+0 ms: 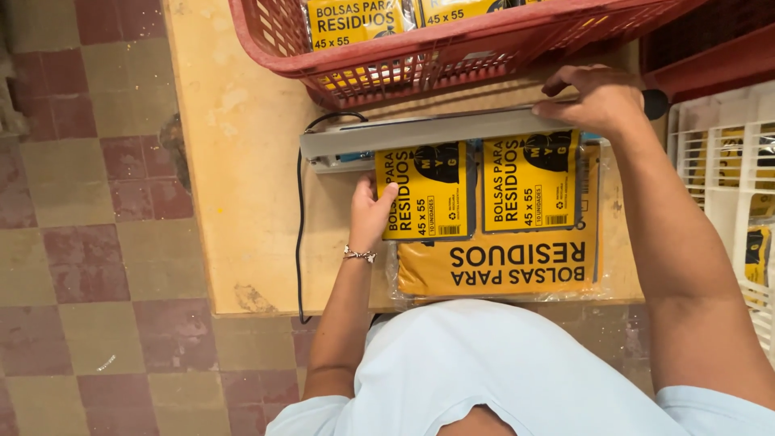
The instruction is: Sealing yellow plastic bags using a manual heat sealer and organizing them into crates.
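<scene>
We press the grey sealer bar down with our right hand, fingers curled over its far end, while our left hand pinches the edge of a yellow bag packet, seemingly to keep its top under the bar. 2 packets lie side by side on the desk. The red basket beyond holds more packets.
</scene>
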